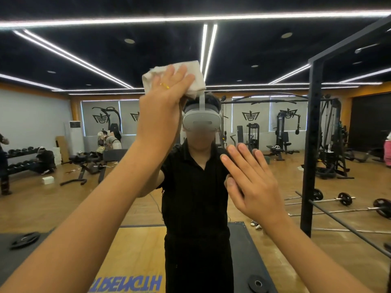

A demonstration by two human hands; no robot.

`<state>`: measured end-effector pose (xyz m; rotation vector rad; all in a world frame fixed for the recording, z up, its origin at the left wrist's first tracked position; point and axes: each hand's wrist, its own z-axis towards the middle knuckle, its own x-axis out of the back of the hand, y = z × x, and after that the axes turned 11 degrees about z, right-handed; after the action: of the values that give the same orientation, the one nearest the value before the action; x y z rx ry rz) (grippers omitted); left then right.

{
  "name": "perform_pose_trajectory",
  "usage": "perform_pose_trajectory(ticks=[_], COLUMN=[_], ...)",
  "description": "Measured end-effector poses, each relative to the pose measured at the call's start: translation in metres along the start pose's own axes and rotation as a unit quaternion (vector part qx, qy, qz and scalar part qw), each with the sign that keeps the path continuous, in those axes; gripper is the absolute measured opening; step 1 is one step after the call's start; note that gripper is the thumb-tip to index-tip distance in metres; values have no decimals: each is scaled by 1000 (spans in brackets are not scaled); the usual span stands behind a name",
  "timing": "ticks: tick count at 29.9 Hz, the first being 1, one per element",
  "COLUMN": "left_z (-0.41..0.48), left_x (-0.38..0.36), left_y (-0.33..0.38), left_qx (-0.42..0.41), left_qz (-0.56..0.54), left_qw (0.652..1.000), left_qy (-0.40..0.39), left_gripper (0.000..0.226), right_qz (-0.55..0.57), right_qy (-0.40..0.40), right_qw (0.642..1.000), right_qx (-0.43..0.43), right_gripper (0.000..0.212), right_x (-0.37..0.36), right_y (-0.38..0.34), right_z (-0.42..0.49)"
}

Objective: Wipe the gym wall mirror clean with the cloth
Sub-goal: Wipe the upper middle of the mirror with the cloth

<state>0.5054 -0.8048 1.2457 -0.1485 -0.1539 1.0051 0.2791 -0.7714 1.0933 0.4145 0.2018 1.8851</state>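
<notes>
Left hand (163, 106) flat on crumpled off-white cloth (191, 70) against mirror (275, 49)

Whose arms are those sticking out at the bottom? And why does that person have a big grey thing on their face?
There is just one picture. It comes from a camera worn on a person's head, looking forward, so the two arms belong to that person. In front of them is a big gym wall mirror. That means the figure in black is their own reflection, and the grey thing is the headset seen in the glass. The left hand presses a white cloth against the mirror, up high, with its fingers straight. The right hand is open and rests flat on the glass lower down, holding nothing. The weight machines far behind are the gym room reflected in the mirror.
</notes>
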Motion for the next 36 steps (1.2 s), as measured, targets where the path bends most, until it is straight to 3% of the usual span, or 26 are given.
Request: perform_pose_trajectory(ticks=[2,6,8,12,15,20,25,28,36], left_z=[-29,-73,-61,1,21,-1,-37,-45,-46], left_x=[1,1,3,1,-17,-23,-20,-18,-21], left_y=[1,3,3,9,19,33,30,29,28], left_qx=[-21,-37,-30,-51,-54,3,-33,-54,-53], left_qz=[-8,-17,-21,-21,-11,-68,-60,-80,-135], left_qw=[1000,999,999,998,998,998,998,995,989], left_qy=[-1,-14,-20,43,16,18,-5,-15,-14], left_gripper=[41,47,44,41,44,47,52,43,44], right_qz=[0,-6,-10,-5,-3,0,2,-1,-14], right_qy=[-2,-4,-1,-1,-1,3,2,-1,-6], right_qw=[1000,1000,1000,1000,1000,1000,1000,1000,1000], right_qx=[0,-1,1,-2,-1,0,-1,-2,2], right_gripper=[44,46,46,45,45,44,45,46,43], right_x=[1,1,0,0,1,1,1,1,2], right_y=[0,0,1,0,0,1,1,0,0], right_z=[0,-1,-1,-1,-1,-1,-1,0,2])
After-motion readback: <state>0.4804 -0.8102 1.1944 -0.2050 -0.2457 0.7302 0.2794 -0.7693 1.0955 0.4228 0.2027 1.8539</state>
